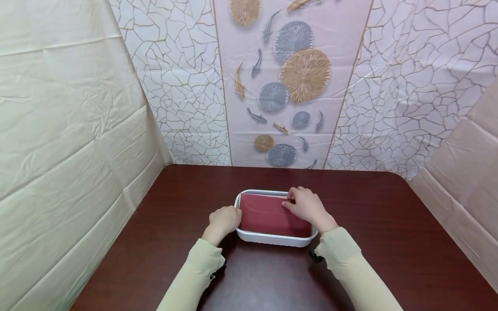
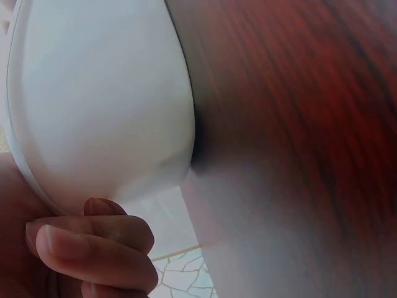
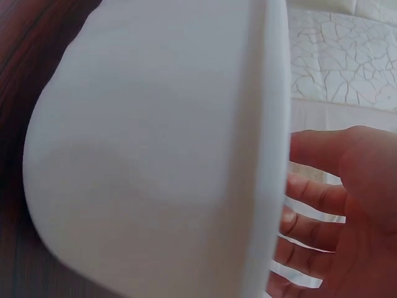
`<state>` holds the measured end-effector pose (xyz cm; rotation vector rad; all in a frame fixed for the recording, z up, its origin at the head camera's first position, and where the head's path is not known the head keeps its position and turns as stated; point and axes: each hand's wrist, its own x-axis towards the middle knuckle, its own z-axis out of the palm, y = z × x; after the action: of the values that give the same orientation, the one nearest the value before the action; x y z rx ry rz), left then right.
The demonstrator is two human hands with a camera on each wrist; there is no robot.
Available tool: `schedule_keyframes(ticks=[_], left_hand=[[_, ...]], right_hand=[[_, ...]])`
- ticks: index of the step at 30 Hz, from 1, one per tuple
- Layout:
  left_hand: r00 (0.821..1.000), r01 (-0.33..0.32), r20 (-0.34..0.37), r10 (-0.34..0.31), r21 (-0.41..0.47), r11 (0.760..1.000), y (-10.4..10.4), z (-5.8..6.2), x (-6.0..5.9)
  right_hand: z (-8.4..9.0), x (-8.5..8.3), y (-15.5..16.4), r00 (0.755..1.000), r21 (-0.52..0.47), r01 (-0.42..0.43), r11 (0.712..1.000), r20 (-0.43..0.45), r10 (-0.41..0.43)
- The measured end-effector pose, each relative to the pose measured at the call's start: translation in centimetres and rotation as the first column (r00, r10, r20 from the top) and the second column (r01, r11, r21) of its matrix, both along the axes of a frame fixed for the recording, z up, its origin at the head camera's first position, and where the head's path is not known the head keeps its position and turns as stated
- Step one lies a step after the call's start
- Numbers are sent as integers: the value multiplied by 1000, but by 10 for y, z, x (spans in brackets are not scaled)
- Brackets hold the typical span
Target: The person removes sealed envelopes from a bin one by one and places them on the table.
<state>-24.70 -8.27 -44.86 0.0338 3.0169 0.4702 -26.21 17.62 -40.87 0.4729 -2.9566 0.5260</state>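
A white basin (image 1: 272, 239) with rounded corners stands on the table, and a dark red book (image 1: 268, 216) lies flat inside it, pale edges showing along its sides. My left hand (image 1: 225, 220) grips the basin's left rim; the left wrist view shows its fingers (image 2: 99, 242) curled at the outer wall. Over the far right part of the book, my right hand (image 1: 309, 207) pinches its far edge, thumb on the red cover and fingertips near the back rim. In the right wrist view the basin's wall partly hides these fingers (image 3: 316, 230).
The dark reddish-brown table (image 1: 186, 190) extends around the basin on all sides. Behind it hangs a patterned cloth (image 1: 282, 86) with fish and round motifs. Pale cloth sheets (image 1: 78, 129) border the left and right sides.
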Motion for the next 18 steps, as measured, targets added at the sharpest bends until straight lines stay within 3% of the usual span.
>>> schedule_keyframes(ticks=[11,18], left_hand=[[1000,-13,-27,12,-8,1000,3,-2,0],[999,-24,-25,24,3,1000,3,-3,0]], right_hand=[[-3,1,-26,997,22,-72,997,30,72],[0,0,-17,994,-18,-79,997,71,80]])
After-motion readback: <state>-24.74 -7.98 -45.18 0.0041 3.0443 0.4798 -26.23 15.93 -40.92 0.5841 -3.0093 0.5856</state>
